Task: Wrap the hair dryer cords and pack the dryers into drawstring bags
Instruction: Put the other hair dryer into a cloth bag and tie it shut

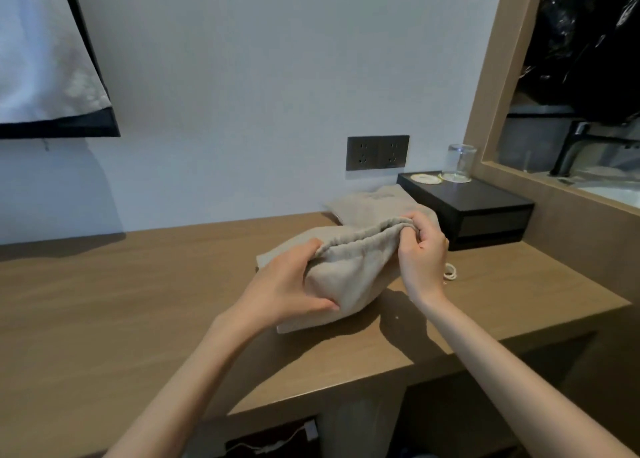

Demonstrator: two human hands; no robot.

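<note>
Beige drawstring bag (346, 270) on the wooden bench (138, 302), just in front of the black box (481, 205). Left hand (287, 284) closed in a grip on the bag's near side. Right hand (424, 250) pinched shut on the gathered mouth.

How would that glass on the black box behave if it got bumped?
The glass stands upright, taller than wide, so a knock would probably tip it. It looks clear and thin, so likely fragile. It sits on a small coaster atop the box, so it might slide.

A beige fabric drawstring bag (346, 267) lies on the brown wooden counter (138, 302), a second beige bag (374, 205) behind it, a black rectangular box (478, 208) to their right carrying a clear glass (459, 161).
</note>
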